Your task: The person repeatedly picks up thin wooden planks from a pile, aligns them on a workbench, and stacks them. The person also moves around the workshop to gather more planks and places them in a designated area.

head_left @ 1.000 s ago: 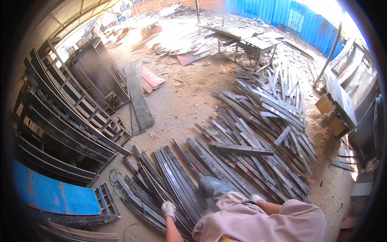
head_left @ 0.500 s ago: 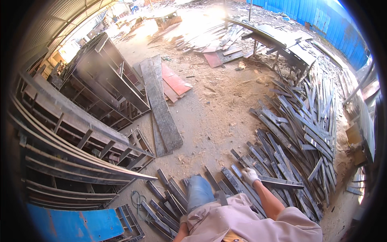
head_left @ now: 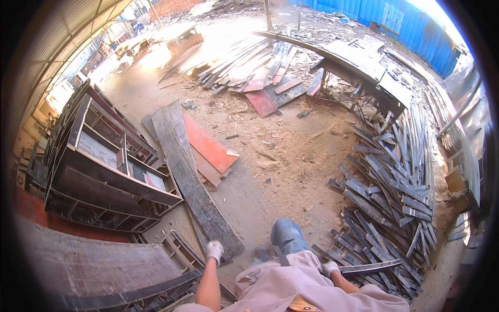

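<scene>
Head view. Your right hand, in a pale work glove, is closed around one end of a long, narrow, dark metal strip. The strip runs out to your right, slightly curved, and passes over the near edge of a heap of similar metal strips on the ground. Your left hand, also gloved, hangs by your side with the fingers loosely curled and holds nothing; it shows just above the near end of a long dark plank lying on the dirt floor, though you cannot tell whether glove and plank touch. The two hands are well apart, one on each side of your body. Your knee in blue jeans is raised between them.

Beside the dark plank lies an orange-red board, partly tucked under it. To your left stand stacked steel frames with open compartments, leaning together. Near the lower left edge lies a broad, curved grey sheet. Farther off, a rough desk carries long boards, and loose planks are scattered beyond it. A blue corrugated fence closes the yard at the upper right.
</scene>
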`<action>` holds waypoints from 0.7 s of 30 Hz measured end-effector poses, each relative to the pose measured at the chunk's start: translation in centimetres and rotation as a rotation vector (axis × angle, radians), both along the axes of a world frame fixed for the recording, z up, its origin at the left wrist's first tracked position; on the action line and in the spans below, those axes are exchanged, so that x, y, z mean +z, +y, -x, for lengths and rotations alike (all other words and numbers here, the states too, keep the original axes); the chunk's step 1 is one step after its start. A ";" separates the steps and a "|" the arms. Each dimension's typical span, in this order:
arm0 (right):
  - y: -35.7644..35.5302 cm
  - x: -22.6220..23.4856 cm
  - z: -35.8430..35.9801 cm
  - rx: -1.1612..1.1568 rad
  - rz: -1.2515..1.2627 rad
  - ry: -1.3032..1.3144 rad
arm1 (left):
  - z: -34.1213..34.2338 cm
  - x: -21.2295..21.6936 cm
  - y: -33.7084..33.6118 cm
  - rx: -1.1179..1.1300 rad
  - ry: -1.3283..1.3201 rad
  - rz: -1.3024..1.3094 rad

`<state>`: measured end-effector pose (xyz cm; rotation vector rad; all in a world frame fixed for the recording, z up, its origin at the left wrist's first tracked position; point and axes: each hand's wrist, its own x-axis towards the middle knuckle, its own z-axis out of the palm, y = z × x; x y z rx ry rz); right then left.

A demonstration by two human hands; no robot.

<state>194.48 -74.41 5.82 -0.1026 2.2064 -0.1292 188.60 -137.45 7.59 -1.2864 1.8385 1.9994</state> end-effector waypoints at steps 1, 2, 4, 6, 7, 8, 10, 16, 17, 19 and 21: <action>-0.6 -1.5 2.3 0.075 -0.019 -0.048 | 9.1 2.6 -5.3 0.084 0.061 -0.228; 0.0 -2.6 4.1 0.133 -0.083 -0.106 | 17.8 4.7 -4.4 0.100 0.129 0.186; -1.3 -3.0 10.5 -0.232 -0.003 -0.011 | 32.2 8.6 -7.3 0.120 0.237 0.248; -3.2 -3.8 21.1 -0.219 -0.016 -0.028 | 43.2 10.8 -7.6 0.151 0.277 0.228; -4.0 -4.2 27.5 -0.182 -0.023 -0.012 | 48.4 11.2 -6.4 0.141 0.294 0.193; -5.7 -4.8 34.5 -0.109 -0.004 0.023 | 51.7 10.5 -6.4 0.114 0.303 0.182; -9.7 -5.0 49.9 0.131 0.051 0.178 | 57.2 7.8 -7.3 0.058 0.200 0.155; -21.0 7.2 99.1 -1.117 0.844 0.236 | 64.1 -1.2 -4.1 -0.736 -0.543 0.432; -22.7 8.9 106.3 -1.104 0.938 0.293 | 65.7 -2.6 -3.9 -0.805 -0.570 0.426; -23.5 9.7 119.1 -1.073 1.008 0.387 | 73.0 -5.0 -3.4 -0.952 -0.587 0.367; -25.3 9.4 128.9 -1.064 0.990 0.401 | 80.3 -6.8 -4.8 -0.981 -0.628 0.284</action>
